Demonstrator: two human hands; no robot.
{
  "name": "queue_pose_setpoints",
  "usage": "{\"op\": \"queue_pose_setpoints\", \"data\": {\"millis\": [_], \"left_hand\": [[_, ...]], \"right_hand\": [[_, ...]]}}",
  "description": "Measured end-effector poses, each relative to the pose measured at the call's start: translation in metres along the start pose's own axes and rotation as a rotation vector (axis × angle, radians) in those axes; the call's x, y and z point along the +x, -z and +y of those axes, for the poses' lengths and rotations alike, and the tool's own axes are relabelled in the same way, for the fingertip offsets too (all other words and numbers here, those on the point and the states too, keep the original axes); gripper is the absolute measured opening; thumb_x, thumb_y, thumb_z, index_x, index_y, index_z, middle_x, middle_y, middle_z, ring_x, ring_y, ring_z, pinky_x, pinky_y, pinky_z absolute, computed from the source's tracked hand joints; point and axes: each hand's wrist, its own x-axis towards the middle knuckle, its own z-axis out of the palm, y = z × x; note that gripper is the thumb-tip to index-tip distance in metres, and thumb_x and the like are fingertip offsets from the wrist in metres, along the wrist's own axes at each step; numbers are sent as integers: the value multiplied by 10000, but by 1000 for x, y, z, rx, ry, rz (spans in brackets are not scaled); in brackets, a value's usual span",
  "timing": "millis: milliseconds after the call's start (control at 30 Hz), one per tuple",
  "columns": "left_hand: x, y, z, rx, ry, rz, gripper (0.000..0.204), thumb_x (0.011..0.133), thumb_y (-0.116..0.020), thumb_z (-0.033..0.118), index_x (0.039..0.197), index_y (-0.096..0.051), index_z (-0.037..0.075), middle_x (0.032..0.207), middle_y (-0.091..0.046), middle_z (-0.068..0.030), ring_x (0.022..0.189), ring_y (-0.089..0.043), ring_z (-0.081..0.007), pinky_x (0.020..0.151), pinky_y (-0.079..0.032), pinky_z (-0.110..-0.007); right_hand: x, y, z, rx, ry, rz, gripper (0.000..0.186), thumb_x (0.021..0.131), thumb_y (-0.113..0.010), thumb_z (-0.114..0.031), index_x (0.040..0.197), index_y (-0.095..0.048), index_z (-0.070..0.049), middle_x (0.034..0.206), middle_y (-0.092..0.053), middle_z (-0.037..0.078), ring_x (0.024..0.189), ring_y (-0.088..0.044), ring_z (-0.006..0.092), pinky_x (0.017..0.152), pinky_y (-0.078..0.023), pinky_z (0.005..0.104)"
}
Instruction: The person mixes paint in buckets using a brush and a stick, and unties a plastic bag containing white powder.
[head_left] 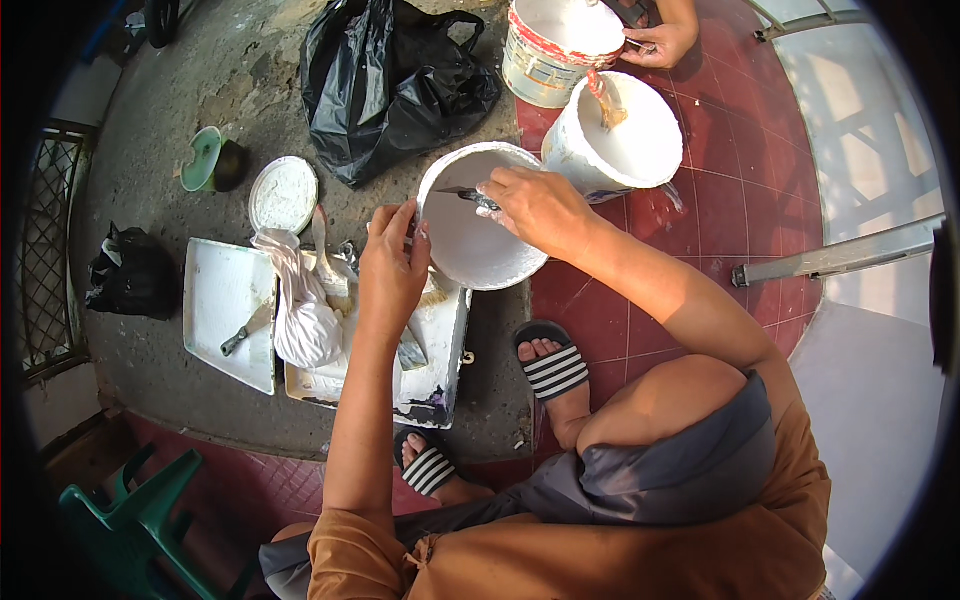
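The scraper [462,193] is held in the right hand [537,207], above the open mouth of a white bucket [487,245]. Its long axis is laid nearly crosswise, tilted slightly; the blade is pointed to the person's left and a little away from the body, and the handle end is directed to the right, into the fingers. The right-hand grip is closed on the handle. The left hand [393,262] is placed at the bucket's left rim with fingers bent; whether the rim or some small item is pinched there cannot be told.

The bucket is stood at the edge of a stained grey concrete surface [230,425], bordered by red floor tiles [600,330]. Just beyond, a second white bucket [572,165] is noted, with a brush [608,110] inside; beside it, a red-banded bucket [543,75] is touched by a co-worker's hand [668,42]. A black plastic bag [385,95] is spread on the concrete. To the left, paint-marked trays [200,300] are laid, and a green chair [150,510] is seen at lower left.
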Motion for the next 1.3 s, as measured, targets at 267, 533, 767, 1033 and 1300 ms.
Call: {"op": "queue_pose_setpoints", "data": {"millis": [267,533,767,1033,1300], "left_hand": [[0,-1,1,7,-15,-2,314,947,-634,96,1232,-637,-37,1122,-630,-176,856,-692,-324,771,-551,-376],[0,0,3,-2,17,-13,320,963,-625,102,1237,-628,-63,1123,-622,-175,891,-689,-290,771,-577,-356],[0,1,0,-42,46,10,315,962,-624,107,1225,-628,-67,1111,-623,-176,854,-682,-271,738,-578,-350],[4,3,-3,-17,64,8,320,969,-616,112,1229,-628,-75,1112,-620,-184,860,-681,-271,729,-584,-338],[12,1,-17,-25,77,5,338,988,-618,144,1248,-630,-71,1125,-618,-155,834,-660,-213,726,-558,-309]], "right_hand": [[-2,7,1,-197,-73,-22,156,849,-625,-68,977,-678,5,936,-645,124,830,-705,290,685,-588,390],[-19,7,-15,-201,-203,-224,129,836,-621,-73,840,-719,10,870,-693,198,770,-719,332,704,-590,410],[-4,3,-25,126,-335,-343,218,902,-671,-187,927,-715,25,921,-701,217,836,-695,398,772,-559,464],[15,-5,-8,-40,-195,-51,186,869,-673,-149,916,-727,23,919,-703,205,824,-715,373,760,-577,439],[19,10,-14,-6,-320,-404,231,870,-681,-201,875,-750,19,873,-717,232,851,-716,384,776,-572,456]]}}
